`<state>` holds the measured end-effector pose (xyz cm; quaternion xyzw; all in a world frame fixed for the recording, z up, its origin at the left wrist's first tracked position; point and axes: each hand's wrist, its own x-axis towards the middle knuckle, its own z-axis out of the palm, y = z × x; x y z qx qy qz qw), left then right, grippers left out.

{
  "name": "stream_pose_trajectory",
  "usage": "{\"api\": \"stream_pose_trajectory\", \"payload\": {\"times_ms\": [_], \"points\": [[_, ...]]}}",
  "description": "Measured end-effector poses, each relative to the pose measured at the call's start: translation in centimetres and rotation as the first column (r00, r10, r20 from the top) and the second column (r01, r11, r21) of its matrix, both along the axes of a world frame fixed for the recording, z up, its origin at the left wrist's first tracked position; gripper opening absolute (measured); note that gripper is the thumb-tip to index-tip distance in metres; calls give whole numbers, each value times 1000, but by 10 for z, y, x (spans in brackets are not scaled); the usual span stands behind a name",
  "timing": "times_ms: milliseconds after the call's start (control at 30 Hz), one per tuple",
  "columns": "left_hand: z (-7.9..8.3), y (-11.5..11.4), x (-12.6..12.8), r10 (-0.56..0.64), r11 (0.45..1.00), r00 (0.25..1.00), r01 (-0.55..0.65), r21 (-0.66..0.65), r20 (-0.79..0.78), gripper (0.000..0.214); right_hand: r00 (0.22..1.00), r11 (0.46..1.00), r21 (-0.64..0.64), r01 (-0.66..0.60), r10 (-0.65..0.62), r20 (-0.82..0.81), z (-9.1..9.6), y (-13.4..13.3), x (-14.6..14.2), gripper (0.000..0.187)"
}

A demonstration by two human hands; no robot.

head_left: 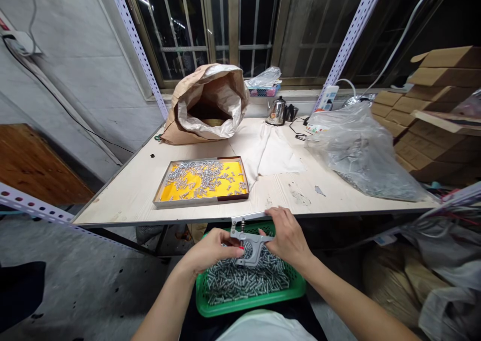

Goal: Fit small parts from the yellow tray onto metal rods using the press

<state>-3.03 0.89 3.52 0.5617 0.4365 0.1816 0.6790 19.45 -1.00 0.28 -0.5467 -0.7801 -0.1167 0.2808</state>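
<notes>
Silver-grey hand press pliers [250,248], with a spring on the upper part, are held over a green plastic basket [210,308]. My right hand [289,236] is wrapped round their handles at the right end. At the jaw side, my left hand [214,251] is closed, thumb and fingers pinched together between the jaws. A small red spot shows at its fingertips; whatever is pinched there is too small to name. Many small silver metal pieces [244,283], looking like springs or screws, fill the basket, which rests on my lap.
On the table [124,196] lies a shallow tray [201,202] with similar metal pieces on a yellow bottom. Behind it is an open paper sack [169,125]. A metal kettle [277,111], a clear plastic bag [349,145] and stacked cardboard boxes [447,90] stand further right.
</notes>
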Motion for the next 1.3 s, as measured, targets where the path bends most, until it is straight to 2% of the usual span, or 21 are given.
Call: {"api": "stream_pose_trajectory", "payload": {"times_ms": [67, 233, 367, 467, 633, 800, 933, 1133, 1300], "points": [[4, 0, -5, 52, 998, 999, -52, 18, 10, 37, 997, 998, -65, 7, -2, 81, -2, 4, 4, 37], [6, -4, -7, 275, 960, 961, -272, 64, -36, 52, 978, 984, -176, 6, 31, 206, -6, 19, 10, 2], [1, -11, 2, 312, 949, 949, -310, 50, -37, 59, 967, 978, -207, 27, 27, 252, -1, 25, 7, 4], [-1, -17, 9, 315, 949, 949, -315, 19, -27, 60, 970, 981, -178, 79, -34, 242, 8, 23, 5, 11], [-5, -22, 13, 293, 956, 956, -292, 37, -21, 37, 983, 990, -68, 124, -113, 141, 11, 10, -1, 15], [-23, -27, 19, 354, 934, 935, -353, 52, -17, 19, 997, 997, -11, 79, -78, 21, -2, -7, -7, 26], [-35, -34, 25, 419, 897, 908, -412, 158, -15, 11, 992, 993, -3, 119, -119, 33, -16, -20, -6, 42], [-35, -38, 26, 412, 868, 911, -390, 309, -6, 13, 979, 978, 118, 174, -185, 86, -45, -32, 8, 49], [-33, -35, 17, 455, 846, 886, -399, 353, -88, 15, 978, 976, 110, 188, -196, 72, -70, -37, 31, 47]]}}
